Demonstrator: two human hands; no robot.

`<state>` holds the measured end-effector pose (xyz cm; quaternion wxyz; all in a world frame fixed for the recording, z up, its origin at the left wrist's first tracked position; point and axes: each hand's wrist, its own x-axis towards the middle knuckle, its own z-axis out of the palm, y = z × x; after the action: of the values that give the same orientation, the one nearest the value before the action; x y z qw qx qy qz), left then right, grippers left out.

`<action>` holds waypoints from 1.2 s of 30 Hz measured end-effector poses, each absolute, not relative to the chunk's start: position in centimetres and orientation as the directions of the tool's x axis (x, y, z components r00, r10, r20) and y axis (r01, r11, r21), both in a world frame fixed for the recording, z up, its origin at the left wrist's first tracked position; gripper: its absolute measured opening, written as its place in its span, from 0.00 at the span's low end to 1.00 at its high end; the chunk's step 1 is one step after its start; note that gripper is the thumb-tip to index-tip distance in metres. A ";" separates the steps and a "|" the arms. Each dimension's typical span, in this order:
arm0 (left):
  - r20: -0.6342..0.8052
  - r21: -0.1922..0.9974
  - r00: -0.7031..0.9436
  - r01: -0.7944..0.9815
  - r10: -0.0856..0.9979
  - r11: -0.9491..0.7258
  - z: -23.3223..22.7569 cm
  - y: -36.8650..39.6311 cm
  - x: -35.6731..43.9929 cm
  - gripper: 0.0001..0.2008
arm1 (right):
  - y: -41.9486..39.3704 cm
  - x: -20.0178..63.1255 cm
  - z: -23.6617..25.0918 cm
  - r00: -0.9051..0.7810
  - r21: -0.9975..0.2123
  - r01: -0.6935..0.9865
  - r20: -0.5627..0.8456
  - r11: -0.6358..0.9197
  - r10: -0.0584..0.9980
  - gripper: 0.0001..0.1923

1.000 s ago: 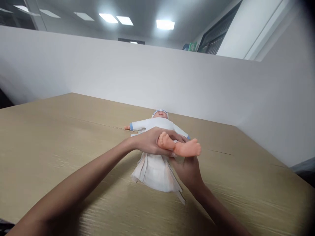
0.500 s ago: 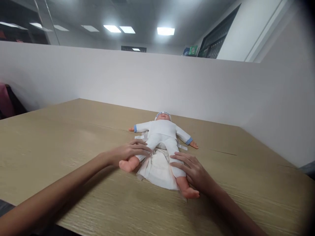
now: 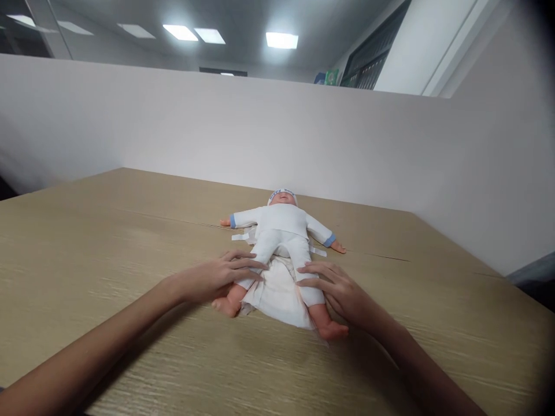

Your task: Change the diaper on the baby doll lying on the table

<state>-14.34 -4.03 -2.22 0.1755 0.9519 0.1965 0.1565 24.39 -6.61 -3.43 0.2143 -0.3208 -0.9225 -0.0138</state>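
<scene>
Both hands lie spread and flat: left hand (image 3: 219,276) on the baby doll (image 3: 281,231)'s leg at 9 o'clock, right hand (image 3: 340,289) at 3. Keep the legs evenly parted so the diaper (image 3: 275,297), seemingly unfastened, stays centred beneath.

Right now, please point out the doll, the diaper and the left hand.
doll (image 3: 281,222), head view, on its chest.
diaper (image 3: 277,294), head view, on the part between the legs.
left hand (image 3: 217,277), head view, on its back.

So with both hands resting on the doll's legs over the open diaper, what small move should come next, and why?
Probably bringing the diaper's near flap up between the legs. The doll lies flat on its back on the table, the diaper spread beneath its hips. The left hand and right hand each lie open on a leg, which are parted, leaving the flap exposed.
</scene>
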 end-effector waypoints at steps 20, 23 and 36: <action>0.307 0.565 0.571 0.535 0.761 -0.629 -1.6 -5.1 -10.7 0.11 | -10.0 21.6 -2.8 -0.563 -0.247 0.717 0.348 0.652 0.750 0.20; 0.357 0.655 0.479 0.484 0.802 -0.581 -0.4 -2.8 -9.8 0.17 | -7.4 21.1 -1.2 -0.413 -0.415 0.723 0.380 0.552 0.827 0.18; 0.067 0.998 0.335 -0.026 0.940 -0.062 -3.3 12.3 -5.0 0.18 | 9.2 20.2 -2.9 -0.060 -0.918 0.354 0.168 0.179 0.984 0.18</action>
<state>-5.02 12.34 -3.35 0.5649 0.5902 0.3871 0.4274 20.20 9.23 -2.92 0.4356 -0.5291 -0.6322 0.3613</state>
